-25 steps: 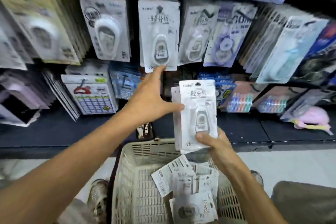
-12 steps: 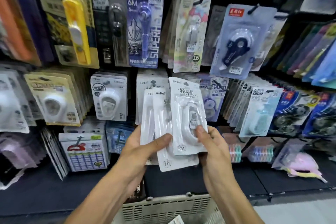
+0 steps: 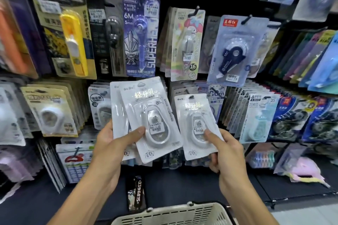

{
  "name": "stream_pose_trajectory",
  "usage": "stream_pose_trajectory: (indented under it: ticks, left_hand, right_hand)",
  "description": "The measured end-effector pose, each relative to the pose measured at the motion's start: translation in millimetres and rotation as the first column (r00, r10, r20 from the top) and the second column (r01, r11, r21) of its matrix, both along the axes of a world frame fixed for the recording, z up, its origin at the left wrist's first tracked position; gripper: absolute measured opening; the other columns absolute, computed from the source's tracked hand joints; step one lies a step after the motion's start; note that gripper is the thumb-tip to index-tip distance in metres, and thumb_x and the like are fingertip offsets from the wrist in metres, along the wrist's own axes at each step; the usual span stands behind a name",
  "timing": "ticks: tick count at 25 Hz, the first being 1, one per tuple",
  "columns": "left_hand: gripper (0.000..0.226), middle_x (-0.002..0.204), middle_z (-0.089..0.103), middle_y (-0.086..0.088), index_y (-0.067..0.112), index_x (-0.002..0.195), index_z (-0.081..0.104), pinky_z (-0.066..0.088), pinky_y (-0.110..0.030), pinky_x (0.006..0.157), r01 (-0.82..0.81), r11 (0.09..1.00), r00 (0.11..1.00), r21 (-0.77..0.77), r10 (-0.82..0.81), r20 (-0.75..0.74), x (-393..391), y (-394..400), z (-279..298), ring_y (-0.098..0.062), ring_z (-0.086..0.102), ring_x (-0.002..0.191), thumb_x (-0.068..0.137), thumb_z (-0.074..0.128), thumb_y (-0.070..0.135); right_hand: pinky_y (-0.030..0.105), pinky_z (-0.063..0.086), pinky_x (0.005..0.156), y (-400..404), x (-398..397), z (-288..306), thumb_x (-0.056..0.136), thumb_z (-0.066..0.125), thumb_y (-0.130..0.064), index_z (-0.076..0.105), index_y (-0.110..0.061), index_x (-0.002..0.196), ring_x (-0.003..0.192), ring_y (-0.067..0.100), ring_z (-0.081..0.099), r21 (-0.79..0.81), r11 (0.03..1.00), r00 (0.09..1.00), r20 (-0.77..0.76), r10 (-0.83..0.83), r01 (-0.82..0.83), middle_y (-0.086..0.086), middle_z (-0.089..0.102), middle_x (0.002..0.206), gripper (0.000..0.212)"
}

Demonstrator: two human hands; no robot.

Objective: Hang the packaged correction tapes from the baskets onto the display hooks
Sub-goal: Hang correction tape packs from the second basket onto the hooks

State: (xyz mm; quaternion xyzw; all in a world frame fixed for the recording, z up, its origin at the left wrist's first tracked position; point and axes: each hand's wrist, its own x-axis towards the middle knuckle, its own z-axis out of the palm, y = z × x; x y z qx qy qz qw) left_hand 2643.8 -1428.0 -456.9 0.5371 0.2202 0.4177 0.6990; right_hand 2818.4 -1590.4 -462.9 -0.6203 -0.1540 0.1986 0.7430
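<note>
Left hand [image 3: 111, 144] grips fanned white packs [image 3: 146, 115] — right hand [image 3: 226, 151] pinches a single pack [image 3: 196, 124] beside them — above a basket [image 3: 173, 213].

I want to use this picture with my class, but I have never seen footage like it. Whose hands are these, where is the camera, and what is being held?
No machine here: a person wears a wide-angle camera on the head, looking forward and down at their own bare arms. The left hand grips a small fanned stack of white carded correction tape packets. The right hand pinches a single matching white packet, held apart from the stack. Behind them is a dark shop display wall with many packets hanging on hooks, such as a purple superhero-print packet. At the bottom edge is the rim of a beige plastic basket.
</note>
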Motion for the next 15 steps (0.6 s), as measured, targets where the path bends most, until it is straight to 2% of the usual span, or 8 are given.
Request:
stream_pose_trajectory:
  ticks: [2,3,5,7,9,11,14,15]
  left_hand:
    - [0.048,0.103,0.080,0.001,0.025,0.110,0.072,0.061,-0.030,0.058,0.009,1.000,1.000,0.004,-0.009,0.003,1.6,-2.2,0.1,-0.019,0.078,0.086,0.063,0.081,0.017]
    - [0.048,0.104,0.080,0.001,0.025,0.110,0.072,0.060,-0.027,0.059,0.010,1.000,1.000,0.008,-0.010,0.005,3.3,-4.0,-0.6,-0.019,0.078,0.087,0.064,0.081,0.016]
    - [0.047,0.103,0.080,0.001,0.025,0.109,0.073,0.059,-0.022,0.059,0.007,1.000,1.000,0.006,-0.008,0.012,6.8,-6.7,-3.7,-0.017,0.078,0.089,0.063,0.082,0.015]
    - [0.048,0.103,0.080,0.002,0.026,0.108,0.074,0.060,-0.022,0.059,0.008,1.000,1.000,-0.007,-0.008,0.002,11.5,-9.8,-7.1,-0.018,0.078,0.088,0.062,0.083,0.017]
    - [0.048,0.100,0.081,0.000,0.025,0.106,0.074,0.060,-0.025,0.055,0.011,1.000,1.000,-0.008,-0.011,-0.026,17.7,-14.5,-11.7,-0.019,0.079,0.084,0.060,0.085,0.019]
    - [0.045,0.099,0.081,-0.002,0.026,0.102,0.076,0.061,-0.028,0.057,0.025,1.000,0.998,0.003,-0.025,-0.059,23.1,-19.2,-14.1,-0.021,0.079,0.082,0.059,0.088,0.024]
    - [0.044,0.099,0.081,0.001,0.031,0.098,0.077,0.060,-0.032,0.074,0.009,1.000,0.998,0.010,-0.008,-0.062,22.5,-18.1,-10.8,-0.019,0.078,0.088,0.056,0.087,0.039]
    - [0.046,0.099,0.081,0.002,0.031,0.099,0.077,0.058,-0.029,0.075,-0.011,1.000,0.999,0.007,0.012,-0.047,20.4,-15.3,-8.6,-0.017,0.078,0.089,0.055,0.087,0.041]
  right_hand:
    - [0.022,0.032,0.035,5.5,2.4,4.3,0.093,0.071,-0.027,0.069,-0.018,0.108,0.038,0.010,0.042,-0.053,0.998,0.999,0.021,0.029,-0.028,-0.003,0.060,0.059,0.017]
    - [0.023,0.039,0.036,10.0,5.9,3.3,0.094,0.070,-0.027,0.063,-0.019,0.116,0.042,0.012,0.053,-0.070,0.996,0.999,-0.011,0.050,-0.051,0.001,0.067,0.072,0.024]
    - [0.030,0.055,0.049,18.1,5.9,2.4,0.094,0.072,-0.029,0.045,-0.033,0.130,0.066,0.018,0.072,-0.090,0.992,0.990,-0.115,0.080,-0.091,0.006,0.068,0.111,0.045]
    - [0.026,0.059,0.071,20.2,-4.5,-5.6,0.087,0.075,-0.046,0.044,-0.048,0.128,0.097,0.006,0.071,-0.137,0.984,0.993,0.029,0.115,-0.110,-0.008,0.061,0.132,0.051]
    - [0.017,0.056,0.077,20.5,-25.1,-13.2,0.074,0.080,-0.062,0.049,-0.058,0.123,0.107,-0.005,0.066,-0.065,0.962,0.947,0.174,0.271,-0.264,-0.018,0.065,0.129,0.059]
    - [0.026,0.060,0.080,23.3,-35.4,-17.9,0.071,0.086,-0.051,0.049,-0.053,0.127,0.107,0.012,0.072,0.037,0.945,0.922,0.233,0.308,-0.325,-0.007,0.073,0.121,0.067]
    - [0.054,0.061,0.079,23.2,-23.7,-6.1,0.076,0.086,-0.041,0.055,-0.054,0.121,0.104,0.023,0.072,0.099,0.987,0.975,0.197,0.105,-0.127,-0.009,0.069,0.128,0.056]
    - [0.052,0.061,0.073,20.2,-16.3,-3.3,0.080,0.083,-0.037,0.059,-0.055,0.116,0.095,0.022,0.073,0.073,0.995,0.981,0.186,0.050,-0.065,-0.013,0.064,0.133,0.047]
